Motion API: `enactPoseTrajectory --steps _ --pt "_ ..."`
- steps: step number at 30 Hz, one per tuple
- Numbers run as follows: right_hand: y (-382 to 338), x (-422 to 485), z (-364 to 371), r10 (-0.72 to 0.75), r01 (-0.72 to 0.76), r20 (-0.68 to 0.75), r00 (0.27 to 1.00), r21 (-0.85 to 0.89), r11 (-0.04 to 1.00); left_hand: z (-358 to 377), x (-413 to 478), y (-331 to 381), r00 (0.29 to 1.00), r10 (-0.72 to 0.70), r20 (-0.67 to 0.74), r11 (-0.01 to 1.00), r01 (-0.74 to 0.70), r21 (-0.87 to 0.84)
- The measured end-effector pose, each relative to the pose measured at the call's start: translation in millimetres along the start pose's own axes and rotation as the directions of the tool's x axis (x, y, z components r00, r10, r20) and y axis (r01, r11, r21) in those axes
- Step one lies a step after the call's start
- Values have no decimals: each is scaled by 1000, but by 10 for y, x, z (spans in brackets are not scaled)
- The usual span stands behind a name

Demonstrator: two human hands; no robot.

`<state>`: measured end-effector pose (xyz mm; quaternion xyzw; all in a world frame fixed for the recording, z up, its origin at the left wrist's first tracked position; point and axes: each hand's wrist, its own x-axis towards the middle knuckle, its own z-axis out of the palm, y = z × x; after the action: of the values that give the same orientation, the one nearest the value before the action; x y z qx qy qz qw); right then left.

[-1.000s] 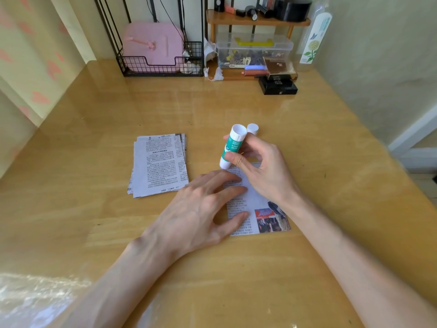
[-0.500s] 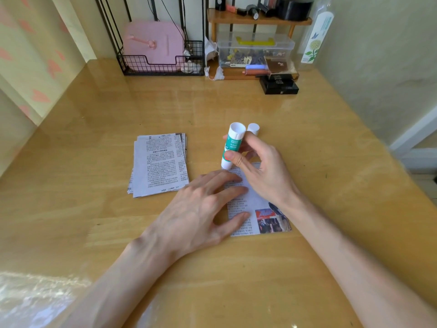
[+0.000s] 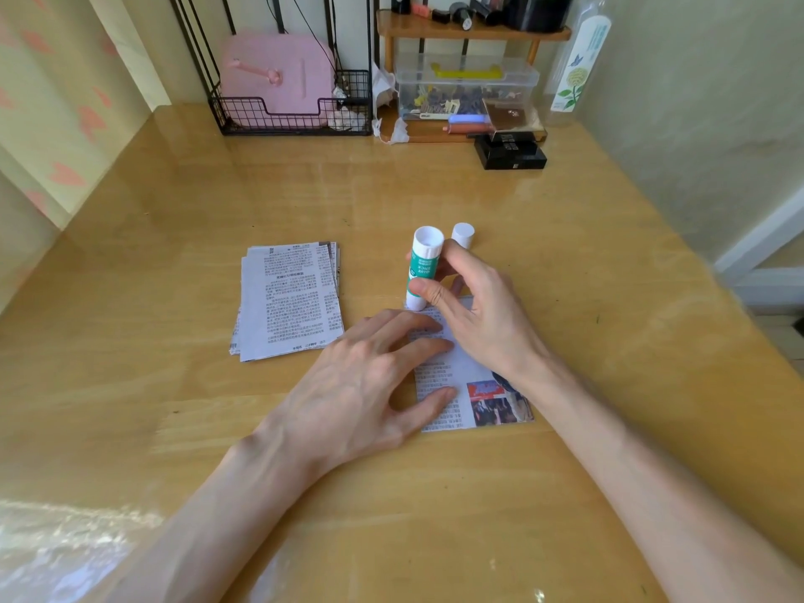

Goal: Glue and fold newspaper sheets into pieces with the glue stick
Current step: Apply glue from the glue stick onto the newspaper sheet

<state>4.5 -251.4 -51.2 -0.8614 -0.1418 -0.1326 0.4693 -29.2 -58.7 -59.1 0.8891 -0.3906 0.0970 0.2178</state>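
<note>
A single newspaper sheet [image 3: 461,385] with a colour photo at its near right corner lies on the wooden desk [image 3: 435,189]. My left hand [image 3: 365,385] rests flat on its left part, fingers spread and straight. My right hand [image 3: 474,311] grips a white and green glue stick [image 3: 423,267], held upside down with its tip down on the sheet's far edge. The stick's white cap [image 3: 462,235] stands on the desk just behind my right hand. A stack of cut newspaper sheets [image 3: 287,298] lies to the left.
Along the back wall stand a black wire basket [image 3: 296,117] with a pink case, a clear plastic box [image 3: 465,87] under a small wooden shelf [image 3: 470,30], a black box [image 3: 513,152] and a tall bottle [image 3: 574,67]. A wall runs along the desk's right side.
The glue stick has shifted very slightly in my right hand along the sheet's far edge. My left hand has stayed in place on the sheet.
</note>
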Motion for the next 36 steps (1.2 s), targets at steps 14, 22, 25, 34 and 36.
enactPoseTrajectory --steps 14,22,25,34,36 --pt "81 -43 -99 13 -14 -24 1000 -39 999 -19 -2 6 1000 -13 12 1000 14 -11" --pt "-19 -20 -45 -6 7 -63 998 7 1000 -13 -2 5 1000 -10 15 1000 10 -7" --pt "-13 17 -97 13 -8 -147 989 33 999 -18 0 5 1000 -13 23 1000 13 0" --pt "-9 3 -30 4 1 -65 998 69 998 0 1 -6 999 8 40 1000 -9 19" --pt "-13 -3 -17 10 -8 -37 999 72 997 7 2 -14 999 28 45 999 -29 27"
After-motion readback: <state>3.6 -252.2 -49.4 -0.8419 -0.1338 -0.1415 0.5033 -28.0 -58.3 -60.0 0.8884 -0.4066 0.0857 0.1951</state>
